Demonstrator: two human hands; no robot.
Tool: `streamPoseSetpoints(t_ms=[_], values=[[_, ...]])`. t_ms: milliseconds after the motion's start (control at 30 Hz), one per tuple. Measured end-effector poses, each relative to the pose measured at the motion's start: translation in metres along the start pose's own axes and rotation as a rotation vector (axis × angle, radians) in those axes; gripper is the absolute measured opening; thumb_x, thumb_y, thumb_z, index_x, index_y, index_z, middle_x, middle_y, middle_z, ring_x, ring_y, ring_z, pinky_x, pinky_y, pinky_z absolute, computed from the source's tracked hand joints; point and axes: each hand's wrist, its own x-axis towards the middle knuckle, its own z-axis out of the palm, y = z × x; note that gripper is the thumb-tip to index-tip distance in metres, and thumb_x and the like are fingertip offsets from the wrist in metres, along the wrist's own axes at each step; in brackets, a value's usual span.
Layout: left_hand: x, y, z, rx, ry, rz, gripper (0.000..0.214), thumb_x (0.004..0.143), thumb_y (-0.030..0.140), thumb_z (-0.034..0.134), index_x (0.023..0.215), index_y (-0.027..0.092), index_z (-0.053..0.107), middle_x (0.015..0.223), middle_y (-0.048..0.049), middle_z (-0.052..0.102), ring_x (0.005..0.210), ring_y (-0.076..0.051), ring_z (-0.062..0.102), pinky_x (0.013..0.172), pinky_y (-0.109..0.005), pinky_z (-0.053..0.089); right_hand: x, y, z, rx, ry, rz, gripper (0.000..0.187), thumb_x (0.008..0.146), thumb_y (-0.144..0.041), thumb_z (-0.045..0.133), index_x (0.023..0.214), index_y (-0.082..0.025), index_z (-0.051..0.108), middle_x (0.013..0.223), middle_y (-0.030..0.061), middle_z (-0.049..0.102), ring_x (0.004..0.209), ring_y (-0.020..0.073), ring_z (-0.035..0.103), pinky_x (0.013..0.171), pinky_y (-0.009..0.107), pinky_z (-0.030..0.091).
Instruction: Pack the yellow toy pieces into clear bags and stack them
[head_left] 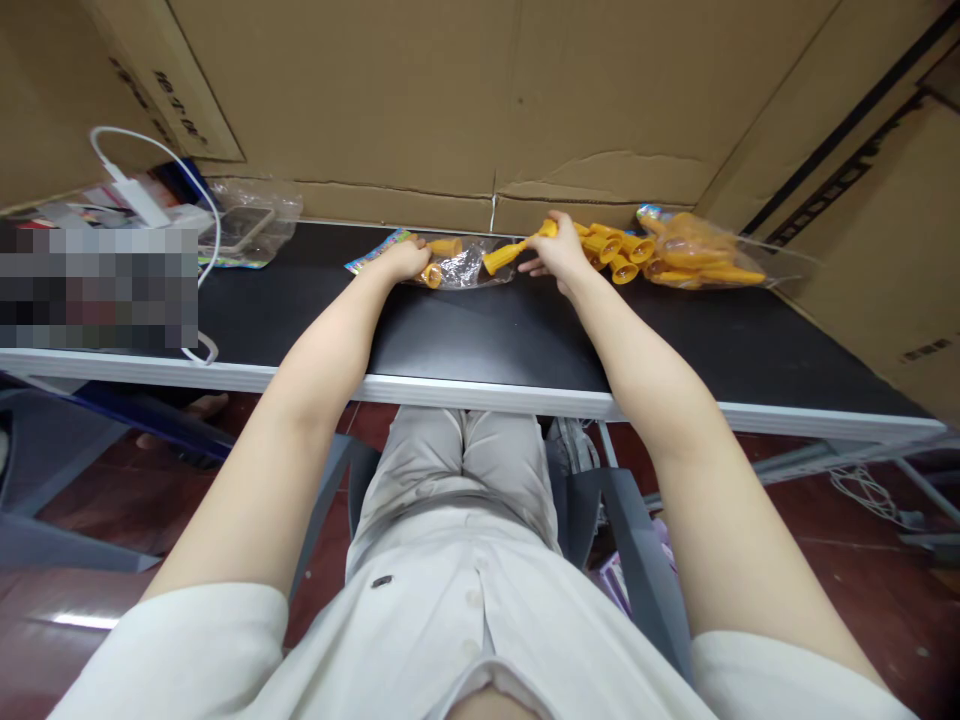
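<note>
Fingers of your right hand (559, 255) pinch one yellow horn (504, 256), its wide end pointing left toward the clear bag (466, 268). Your left hand (405, 260) is closed on that bag's left end, and a few yellow pieces lie inside it. Just right of your right hand sits a loose pile (616, 252) of the same horns, and beyond it a full bag (701, 262) packed with more, all along the far side of the black table (487, 330). Both arms reach straight forward, forearms crossing the near table edge.
</note>
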Motion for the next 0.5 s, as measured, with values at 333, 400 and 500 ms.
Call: streamPoseSetpoints(t_ms=[333,400,500], values=[[-0.018,0.024,-0.018,0.047,-0.095,-0.075,0.063,0.11,0.021,0.032,0.16,0.001,0.065,0.168,-0.0258,0.062,0.159,-0.034,0.059,0.133,-0.041,0.044,-0.024,-0.019,-0.015,-0.963,-0.373,-0.239,0.051,0.098,-0.028,0.078,0.148,-0.018,0.078,0.144,0.0149,0.08,0.137,0.0355,0.075,0.121,0.044,0.058],[-0.02,0.026,-0.019,0.054,-0.101,-0.082,0.063,0.11,0.021,0.032,0.161,0.001,0.064,0.17,-0.0251,0.06,0.16,-0.033,0.058,0.133,-0.039,0.044,-0.026,-0.025,-0.018,-0.958,-0.412,-0.219,0.054,0.099,-0.042,0.082,0.147,-0.017,0.078,0.141,0.0152,0.081,0.132,0.0336,0.077,0.116,0.039,0.059],[-0.022,0.027,-0.022,0.083,-0.107,-0.091,0.064,0.111,0.024,0.032,0.164,0.005,0.063,0.172,-0.0213,0.06,0.16,-0.031,0.058,0.133,-0.037,0.044,-0.027,-0.031,-0.022,-0.919,-0.476,-0.144,0.05,0.104,-0.053,0.075,0.137,-0.016,0.083,0.132,0.0136,0.084,0.114,0.0297,0.081,0.101,0.035,0.061]])
